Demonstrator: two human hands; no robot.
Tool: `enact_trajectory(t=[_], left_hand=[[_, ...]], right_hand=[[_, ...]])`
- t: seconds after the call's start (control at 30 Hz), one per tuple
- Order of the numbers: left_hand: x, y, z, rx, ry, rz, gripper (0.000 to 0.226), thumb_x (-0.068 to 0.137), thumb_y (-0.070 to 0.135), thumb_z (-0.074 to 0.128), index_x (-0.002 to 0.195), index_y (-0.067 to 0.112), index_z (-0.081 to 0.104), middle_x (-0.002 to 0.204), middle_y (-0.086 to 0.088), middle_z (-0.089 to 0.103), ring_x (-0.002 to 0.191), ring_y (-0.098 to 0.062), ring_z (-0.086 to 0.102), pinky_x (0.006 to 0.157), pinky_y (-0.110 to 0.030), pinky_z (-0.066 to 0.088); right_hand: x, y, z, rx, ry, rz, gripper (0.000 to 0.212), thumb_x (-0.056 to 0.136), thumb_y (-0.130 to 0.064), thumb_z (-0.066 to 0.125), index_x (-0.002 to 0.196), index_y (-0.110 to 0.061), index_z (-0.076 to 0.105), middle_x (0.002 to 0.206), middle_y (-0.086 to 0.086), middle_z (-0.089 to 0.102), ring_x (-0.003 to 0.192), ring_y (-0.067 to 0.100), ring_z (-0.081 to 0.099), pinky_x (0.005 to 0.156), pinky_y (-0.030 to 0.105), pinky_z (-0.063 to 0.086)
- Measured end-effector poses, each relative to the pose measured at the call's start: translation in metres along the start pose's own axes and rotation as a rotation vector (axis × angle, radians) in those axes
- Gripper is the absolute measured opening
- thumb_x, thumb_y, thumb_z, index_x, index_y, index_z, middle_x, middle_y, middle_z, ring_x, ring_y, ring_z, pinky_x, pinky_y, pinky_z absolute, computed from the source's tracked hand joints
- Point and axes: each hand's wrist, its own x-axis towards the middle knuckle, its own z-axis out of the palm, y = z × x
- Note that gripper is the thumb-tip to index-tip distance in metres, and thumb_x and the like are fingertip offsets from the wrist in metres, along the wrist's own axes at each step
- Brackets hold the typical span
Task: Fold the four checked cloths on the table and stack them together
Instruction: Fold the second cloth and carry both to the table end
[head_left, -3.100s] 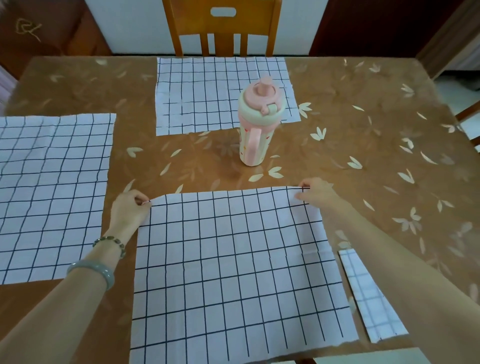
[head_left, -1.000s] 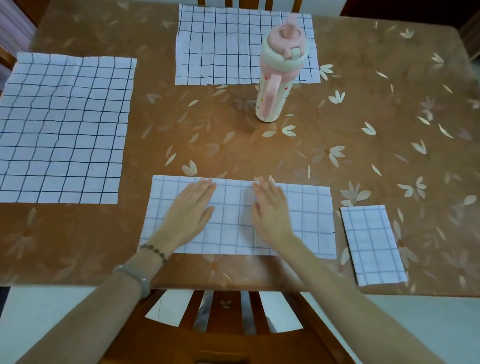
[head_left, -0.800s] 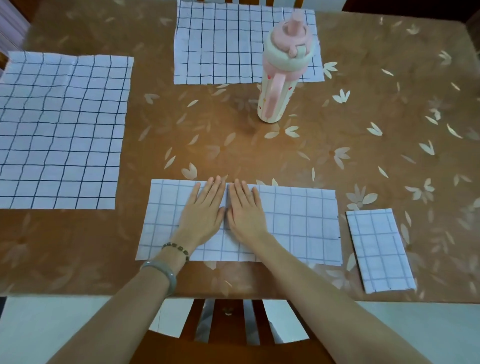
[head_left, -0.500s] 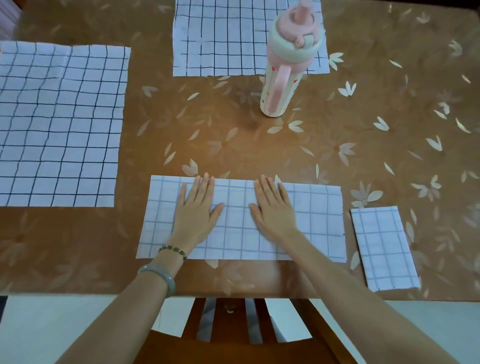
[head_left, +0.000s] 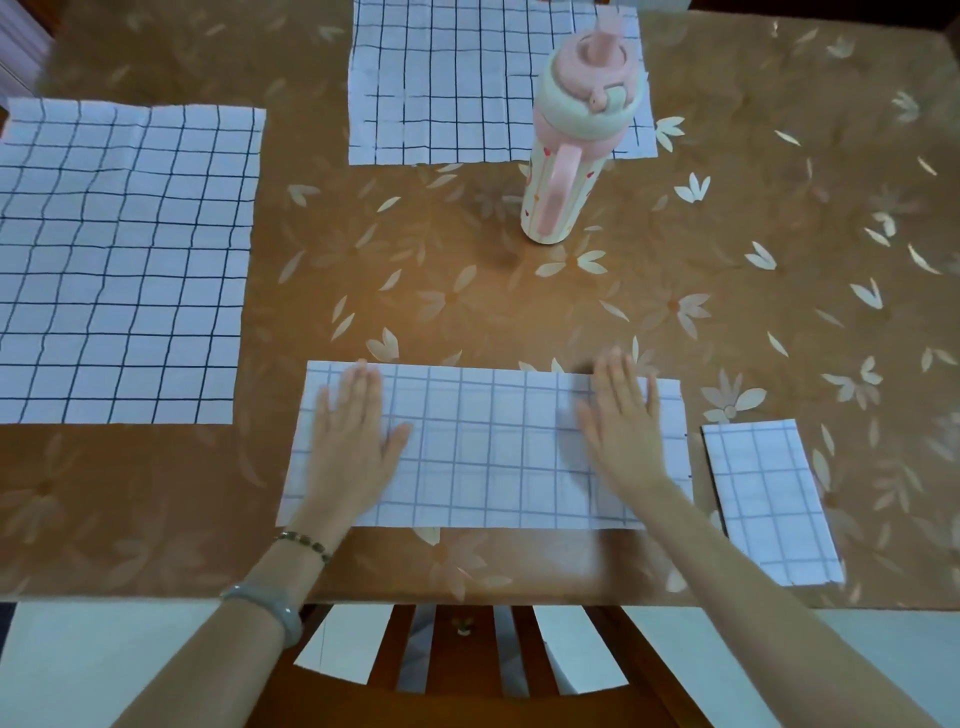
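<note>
While flat, hands (head_left: 353, 457) (head_left: 623, 441) on folded cloth (head_left: 493, 452)

Pink bottle (head_left: 566, 156) upright on table (head_left: 727, 260); chair (head_left: 467, 691) below.

Checked cloths in white and dark lines, lying on a brown flowered bench (head_left: 779, 234).

The left open cloth (head_left: 119, 260) and the far open cloth (head_left: 457, 88) are showing bold blue-black grids on white. The half-folded cloth (head_left: 493, 447) and the small folded cloth (head_left: 769, 499) are showing the same grid paler, a greyish blue. The bench is carrying cream petals and faded orange blossoms over golden brown. The bottle (head_left: 566, 171) is wearing a pink lid and handle, a mint band and a cream body with tiny red specks. The bangle (head_left: 270, 608) is looking pale grey-green, the bead bracelet (head_left: 306, 540) dark.
</note>
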Motion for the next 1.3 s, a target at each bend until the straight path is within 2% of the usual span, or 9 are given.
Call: enact_trajectory(t=[0.1,0.23,0.6,0.77,0.87,0.97,1.07,1.2,1.3], left_hand=[[-0.004,0.045,0.006,-0.014,-0.040,0.170,0.068,0.100,0.051,0.005,0.152,0.007,0.007,0.160,-0.008,0.006,0.148,-0.021,0.004,0.119,-0.046,0.004],[-0.004,0.065,0.019,-0.019,-0.084,0.088,0.065,0.100,0.046,0.013,0.149,0.004,0.024,0.157,-0.012,0.024,0.146,-0.022,0.019,0.116,-0.048,0.012],[-0.016,-0.009,0.022,-0.018,-0.085,-0.153,0.078,0.094,0.061,0.010,0.153,0.011,0.004,0.161,-0.009,0.008,0.149,-0.021,0.001,0.119,-0.042,-0.003],[-0.021,-0.024,0.008,-0.135,-0.089,-0.265,0.079,0.096,0.060,0.029,0.153,0.009,0.008,0.161,-0.011,0.006,0.149,-0.024,0.004,0.119,-0.040,0.006],[-0.022,-0.021,-0.010,-0.254,-0.035,-0.430,0.072,0.091,0.046,0.054,0.146,0.007,0.029,0.156,-0.016,0.022,0.141,-0.034,0.022,0.112,-0.049,0.025],[-0.022,-0.020,-0.022,-0.316,-0.009,-0.552,0.067,0.082,0.038,0.069,0.135,0.008,0.040,0.141,-0.018,0.040,0.126,-0.038,0.036,0.101,-0.051,0.036],[-0.018,-0.017,-0.029,-0.382,-0.026,-0.630,0.066,0.078,0.035,0.074,0.130,0.008,0.043,0.133,-0.017,0.043,0.121,-0.036,0.037,0.096,-0.049,0.038],[-0.011,-0.014,-0.037,-0.492,-0.096,-0.726,0.060,0.079,0.032,0.075,0.123,0.008,0.042,0.123,-0.015,0.047,0.110,-0.037,0.050,0.084,-0.046,0.044],[-0.008,-0.014,-0.040,-0.591,-0.131,-0.774,0.051,0.080,0.029,0.074,0.114,0.010,0.042,0.104,-0.006,0.055,0.093,-0.030,0.056,0.070,-0.040,0.046]], right_hand=[[-0.005,-0.067,0.013,0.100,-0.009,-0.210,0.051,0.100,-0.030,0.019,0.140,-0.001,0.034,0.145,0.019,0.041,0.137,0.031,0.031,0.114,0.044,0.011],[-0.010,-0.100,0.040,0.089,-0.133,-0.239,0.054,0.092,-0.029,0.034,0.136,0.000,0.045,0.143,0.017,0.045,0.134,0.031,0.041,0.111,0.046,0.018],[-0.020,0.021,0.021,-0.001,-0.189,-0.006,0.061,0.097,-0.038,0.019,0.146,-0.002,0.028,0.153,0.016,0.028,0.143,0.027,0.021,0.118,0.038,0.004],[-0.019,0.047,0.011,0.000,-0.171,0.063,0.062,0.095,-0.037,0.024,0.141,0.003,0.037,0.148,0.022,0.036,0.139,0.034,0.030,0.115,0.048,0.017],[-0.013,0.027,0.003,0.018,-0.096,0.061,0.051,0.090,-0.026,0.040,0.132,0.002,0.046,0.136,0.027,0.046,0.127,0.041,0.039,0.105,0.052,0.032],[-0.010,-0.021,-0.004,0.204,-0.076,-0.059,0.041,0.080,-0.017,0.051,0.118,-0.003,0.057,0.111,0.023,0.056,0.094,0.040,0.055,0.076,0.049,0.052],[-0.013,-0.061,-0.004,0.283,-0.177,-0.186,0.039,0.078,-0.015,0.062,0.117,-0.010,0.060,0.097,0.015,0.051,0.081,0.034,0.054,0.057,0.036,0.050],[-0.013,-0.069,0.000,0.271,-0.370,-0.118,0.054,0.088,-0.032,0.060,0.138,-0.021,0.042,0.115,0.008,0.040,0.107,0.025,0.044,0.082,0.034,0.046],[-0.011,-0.065,-0.003,0.289,-0.425,-0.104,0.061,0.086,-0.036,0.062,0.140,-0.025,0.038,0.118,0.006,0.038,0.112,0.024,0.041,0.089,0.033,0.044]])
